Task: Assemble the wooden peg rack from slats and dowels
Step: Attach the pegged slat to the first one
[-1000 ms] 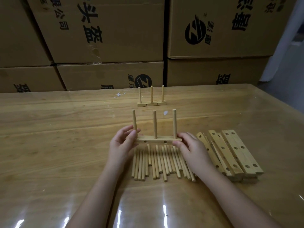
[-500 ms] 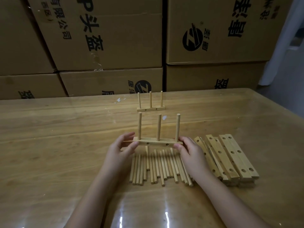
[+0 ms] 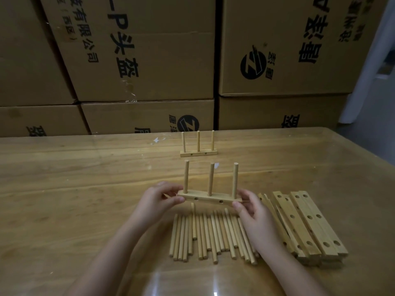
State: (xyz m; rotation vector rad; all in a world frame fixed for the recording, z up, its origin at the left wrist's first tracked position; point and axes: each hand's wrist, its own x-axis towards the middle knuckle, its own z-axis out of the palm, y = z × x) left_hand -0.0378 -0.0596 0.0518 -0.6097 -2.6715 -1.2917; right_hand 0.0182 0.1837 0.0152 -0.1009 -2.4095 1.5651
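hands pinching rack ends (thumbs nearside)

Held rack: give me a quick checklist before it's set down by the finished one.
1. Grip: left hand and right hand each pinch one end of the held rack: ok.
2. Three pegs stand upright in it: ok.
3. Pegs pushed fully home: cannot tell.
4. Bare table in front of the finished rack: ok.
5. Clear of the loose dowels just below: cannot tell.
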